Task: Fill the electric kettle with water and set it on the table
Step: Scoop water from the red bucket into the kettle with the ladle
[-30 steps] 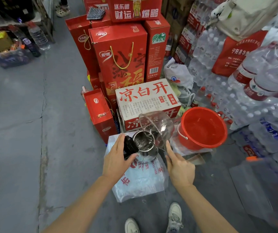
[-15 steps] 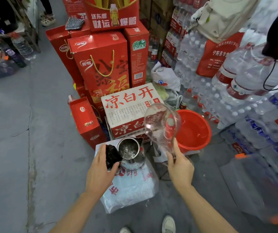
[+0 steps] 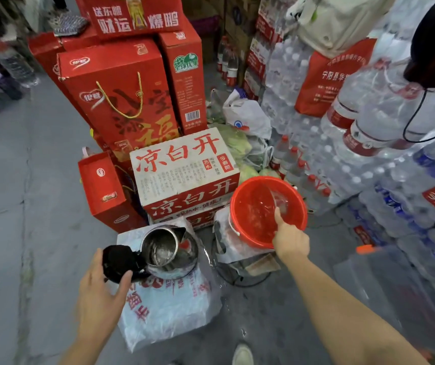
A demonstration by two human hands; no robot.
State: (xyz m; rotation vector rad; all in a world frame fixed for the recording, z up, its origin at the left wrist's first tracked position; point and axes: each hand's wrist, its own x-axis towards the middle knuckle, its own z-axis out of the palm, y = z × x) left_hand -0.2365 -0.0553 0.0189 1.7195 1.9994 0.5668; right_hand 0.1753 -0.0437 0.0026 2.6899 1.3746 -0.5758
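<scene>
A steel electric kettle point(image 3: 170, 251) stands on a wrapped pack of bottles point(image 3: 169, 306), its black lid point(image 3: 116, 262) flipped open to the left. My left hand point(image 3: 100, 299) is beside the lid with its fingers apart, the thumb near the lid's edge. My right hand point(image 3: 290, 239) holds a clear plastic scoop point(image 3: 278, 201) by its handle. The scoop is lowered inside the red bucket point(image 3: 240, 201), which holds water.
The white and red carton point(image 3: 185, 164) and tall red gift boxes point(image 3: 121, 101) stand behind the kettle. Stacked packs of bottled water point(image 3: 369, 154) fill the right side. Bare grey concrete floor point(image 3: 14, 206) lies to the left. My shoe point(image 3: 242, 355) shows at the bottom.
The scoop was tilted over the kettle's mouth; my right hand has since swung it right and down into the red bucket. My left hand stayed by the lid.
</scene>
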